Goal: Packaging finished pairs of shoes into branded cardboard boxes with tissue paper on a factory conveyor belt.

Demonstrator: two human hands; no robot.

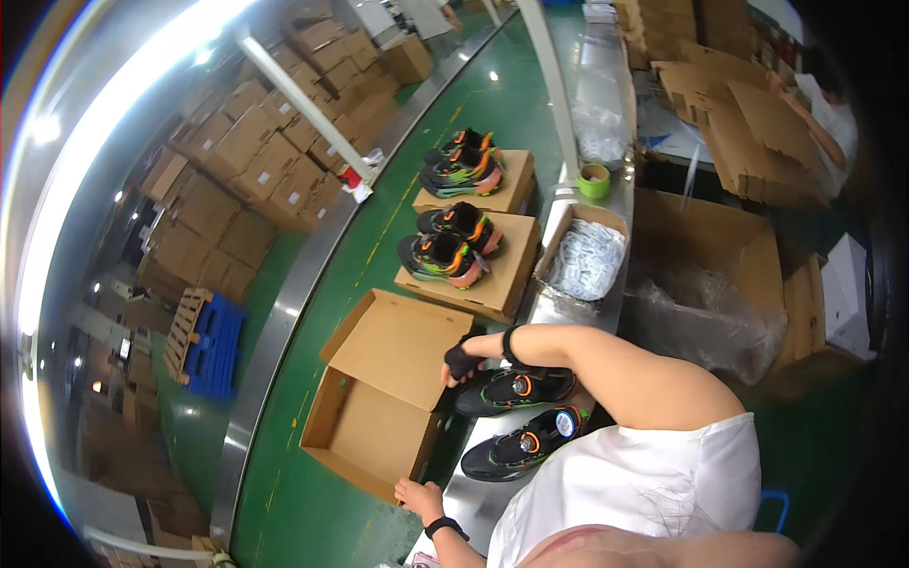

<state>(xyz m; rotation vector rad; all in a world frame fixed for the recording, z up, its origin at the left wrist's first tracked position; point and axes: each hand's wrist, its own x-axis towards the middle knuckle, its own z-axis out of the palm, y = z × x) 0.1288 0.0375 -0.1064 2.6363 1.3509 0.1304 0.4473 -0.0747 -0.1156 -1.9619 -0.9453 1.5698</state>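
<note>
While the open cardboard box (369, 426) lies on the green conveyor belt (322, 530), close to the belt edge that borders the steel surface (473, 504), steady it at two points. The left hand (423, 497) has its fingers closed on the box's near corner; use light pressure there, so that the wall does not buckle. The right hand (463, 363), in a black glove, is at the side edge of the lid (402, 341); whether it pinches the board cannot be told. Hold the lid fully folded back, with the right forearm clear of the two black shoes (502, 461) along the surface's edge
</note>
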